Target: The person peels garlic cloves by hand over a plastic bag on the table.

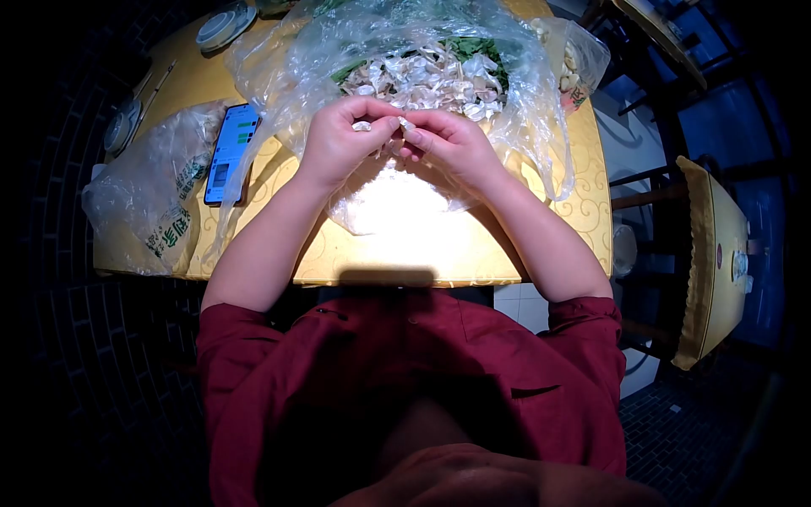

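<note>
My dark red shirt (498, 346) fills the near part of the view, its sleeves pushed up to my elbows, and beyond it my forearms reach over the bench (587, 194). My left hand (351, 135) is curled nearly closed, with a pale bit (361, 127) tucked against its fingers. My right hand (443, 139) is pinched narrow, thumb and forefinger on what looks like a garlic clove (406, 124), right where the fingertips of both hands meet. That puts the clove just on the near side of the heap of papery skins (435, 80), which lies with leafy greens (471, 49) on a spread clear plastic bag (528, 93).

The grip is only at the fingertips, so a slick or loose skin could let the clove shoot out, and among those pale flakes I'd judge it easy to lose. If the bit in my left hand drops, it could go the same way. Strong glare on the near plastic could hide anything falling there. A sleeve or wrist catching the loose film might drag the bag and spill skins over the cloth. The phone (230, 156) has a strand of that film beside it, so a tug could nudge it too.
</note>
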The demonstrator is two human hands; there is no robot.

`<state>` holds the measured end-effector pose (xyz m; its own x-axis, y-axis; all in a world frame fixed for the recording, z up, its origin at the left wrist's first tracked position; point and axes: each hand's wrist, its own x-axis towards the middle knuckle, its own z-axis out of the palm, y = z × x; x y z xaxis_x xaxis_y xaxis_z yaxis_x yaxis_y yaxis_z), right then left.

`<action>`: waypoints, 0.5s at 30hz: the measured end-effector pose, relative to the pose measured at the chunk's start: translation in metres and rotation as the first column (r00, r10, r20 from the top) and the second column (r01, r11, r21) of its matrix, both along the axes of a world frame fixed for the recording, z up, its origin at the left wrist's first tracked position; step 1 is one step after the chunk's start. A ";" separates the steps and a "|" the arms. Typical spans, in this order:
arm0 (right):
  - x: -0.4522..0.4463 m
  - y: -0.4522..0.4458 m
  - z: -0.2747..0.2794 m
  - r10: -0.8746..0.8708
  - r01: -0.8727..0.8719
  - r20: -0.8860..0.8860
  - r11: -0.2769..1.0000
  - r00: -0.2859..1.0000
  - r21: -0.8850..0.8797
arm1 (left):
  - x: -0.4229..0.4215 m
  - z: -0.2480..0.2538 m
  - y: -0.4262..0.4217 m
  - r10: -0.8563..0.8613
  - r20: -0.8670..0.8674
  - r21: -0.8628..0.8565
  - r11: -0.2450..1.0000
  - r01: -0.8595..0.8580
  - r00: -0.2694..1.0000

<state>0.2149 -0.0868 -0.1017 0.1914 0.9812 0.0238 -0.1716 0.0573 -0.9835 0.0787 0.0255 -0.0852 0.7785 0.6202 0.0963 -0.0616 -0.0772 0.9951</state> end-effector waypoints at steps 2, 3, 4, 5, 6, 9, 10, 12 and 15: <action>-0.002 0.000 0.000 -0.012 0.012 -0.001 1.000 1.000 0.002 | 0.000 0.001 -0.001 -0.004 -0.006 -0.055 0.998 0.004 1.000; -0.002 0.000 -0.001 -0.021 0.021 0.014 1.000 1.000 0.003 | 0.000 0.001 -0.001 -0.011 -0.019 -0.064 0.998 0.010 1.000; -0.003 0.001 -0.003 -0.029 0.029 0.029 1.000 0.999 0.003 | -0.001 0.003 -0.001 -0.017 -0.033 -0.073 0.997 0.015 0.999; -0.003 0.001 -0.004 -0.037 0.037 0.044 0.999 0.998 0.004 | -0.001 0.004 -0.001 -0.024 -0.046 -0.082 0.996 0.020 0.999; -0.003 0.001 -0.003 -0.031 0.031 0.036 0.999 0.999 -0.007 | -0.001 0.004 -0.001 -0.029 -0.040 -0.101 0.995 0.025 0.999; -0.005 0.000 -0.001 -0.016 0.016 0.005 0.999 1.000 -0.036 | -0.001 0.000 0.000 -0.030 -0.036 -0.114 0.993 0.026 0.999; -0.006 0.000 -0.001 -0.014 0.013 -0.010 0.999 1.000 -0.044 | 0.000 -0.003 0.001 -0.021 -0.042 -0.090 0.996 0.017 0.999; -0.006 0.000 -0.001 -0.013 0.012 -0.011 0.999 1.000 -0.047 | 0.000 -0.004 0.002 -0.011 -0.046 -0.078 0.997 0.007 0.999; -0.005 0.001 0.000 -0.022 0.022 -0.002 0.999 1.000 -0.026 | 0.000 -0.003 0.001 -0.007 -0.047 -0.090 0.996 0.003 0.999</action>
<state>0.2095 -0.0858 -0.1013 0.2131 0.9770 -0.0017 -0.1724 0.0358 -0.9844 0.0791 0.0267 -0.0885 0.7842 0.6206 0.0036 -0.0144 0.0124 0.9998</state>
